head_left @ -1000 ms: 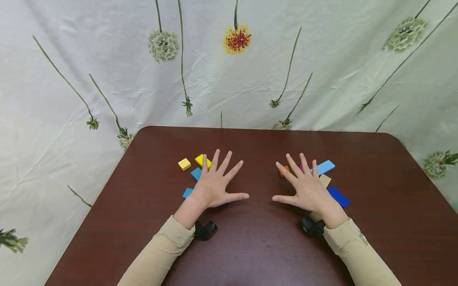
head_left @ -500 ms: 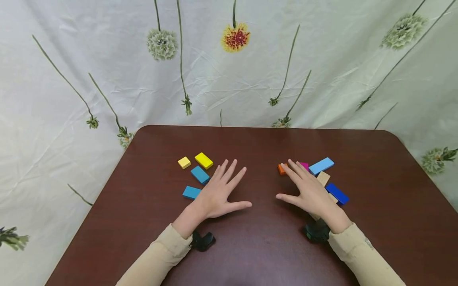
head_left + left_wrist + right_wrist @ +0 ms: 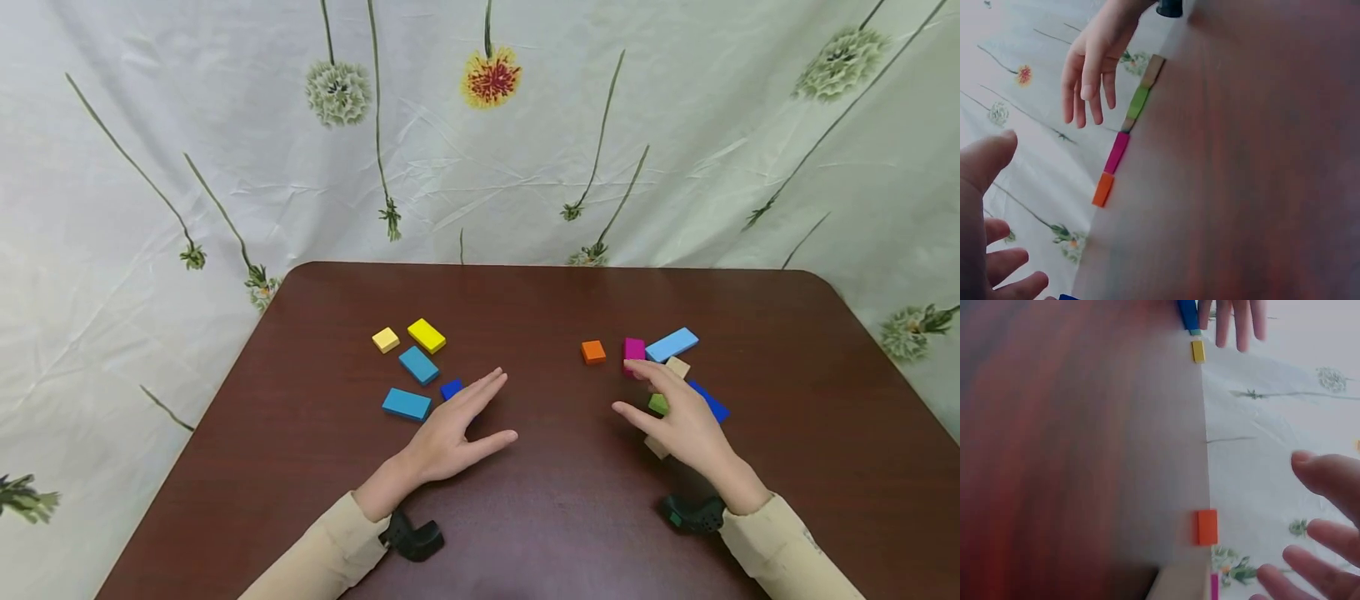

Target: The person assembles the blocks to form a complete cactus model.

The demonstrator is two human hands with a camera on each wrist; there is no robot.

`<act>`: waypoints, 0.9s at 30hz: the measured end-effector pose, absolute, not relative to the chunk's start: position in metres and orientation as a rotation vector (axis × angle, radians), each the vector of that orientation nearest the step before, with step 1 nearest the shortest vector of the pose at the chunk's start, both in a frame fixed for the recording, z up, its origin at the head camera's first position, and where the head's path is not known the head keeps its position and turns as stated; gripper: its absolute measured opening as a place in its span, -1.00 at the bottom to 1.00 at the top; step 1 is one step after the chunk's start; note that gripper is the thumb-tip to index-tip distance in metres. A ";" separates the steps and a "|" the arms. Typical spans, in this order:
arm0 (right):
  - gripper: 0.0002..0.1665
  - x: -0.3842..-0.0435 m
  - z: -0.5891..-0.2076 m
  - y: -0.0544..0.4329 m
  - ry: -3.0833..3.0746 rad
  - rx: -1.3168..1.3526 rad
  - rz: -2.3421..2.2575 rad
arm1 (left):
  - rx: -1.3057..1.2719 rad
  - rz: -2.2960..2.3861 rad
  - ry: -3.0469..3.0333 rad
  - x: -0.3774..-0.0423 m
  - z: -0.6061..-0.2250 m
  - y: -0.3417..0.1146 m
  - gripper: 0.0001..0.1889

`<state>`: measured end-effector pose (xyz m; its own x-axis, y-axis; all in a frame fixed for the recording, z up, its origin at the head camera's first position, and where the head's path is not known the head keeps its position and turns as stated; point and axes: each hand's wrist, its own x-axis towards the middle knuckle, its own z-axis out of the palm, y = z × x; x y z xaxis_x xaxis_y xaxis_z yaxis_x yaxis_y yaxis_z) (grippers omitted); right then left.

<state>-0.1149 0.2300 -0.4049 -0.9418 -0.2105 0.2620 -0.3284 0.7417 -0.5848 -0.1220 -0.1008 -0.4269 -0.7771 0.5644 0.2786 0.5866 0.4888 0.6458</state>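
Observation:
My left hand [image 3: 450,433] hovers over the table with fingers straight and thumb apart, holding nothing. It partly covers a dark blue block [image 3: 452,389]; two teal blocks [image 3: 407,404] [image 3: 419,365] lie just left of it. My right hand [image 3: 688,425] is spread in the air above the right group, fingers slightly bent, nothing in it. Its fingertips overlap a magenta block [image 3: 633,348] in the head view. Around it lie a green block [image 3: 658,405], tan blocks [image 3: 656,447] and a dark blue block [image 3: 710,402], all partly hidden. In the left wrist view the thumb [image 3: 991,156] stands apart.
A yellow block [image 3: 427,336] and a small pale yellow one [image 3: 386,340] lie at the back left. An orange block [image 3: 593,352] and a light blue one [image 3: 671,345] are at the right. Behind the dark brown table [image 3: 517,308] hangs a flowered cloth [image 3: 480,167].
Both hands have drawn back toward the person, the right one also outward, and their fingers are less spread. More blocks show now, among them the orange, green and left dark blue ones.

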 end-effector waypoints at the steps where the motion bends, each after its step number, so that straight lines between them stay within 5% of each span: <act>1: -0.28 -0.113 -0.406 0.233 -2.736 0.424 0.991 | -1.038 -1.199 -2.658 -0.121 -0.429 -0.101 -0.23; 27: -0.50 -0.094 -0.424 0.285 -2.479 0.218 0.987 | -0.847 -1.630 -2.245 -0.100 -0.442 -0.095 -0.70</act>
<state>-0.0938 0.2855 -0.4241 -0.8813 0.0221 0.4720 -0.3083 0.7301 -0.6098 -0.1004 -0.0945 -0.4417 -0.8032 0.3113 0.5079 0.5793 0.2094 0.7877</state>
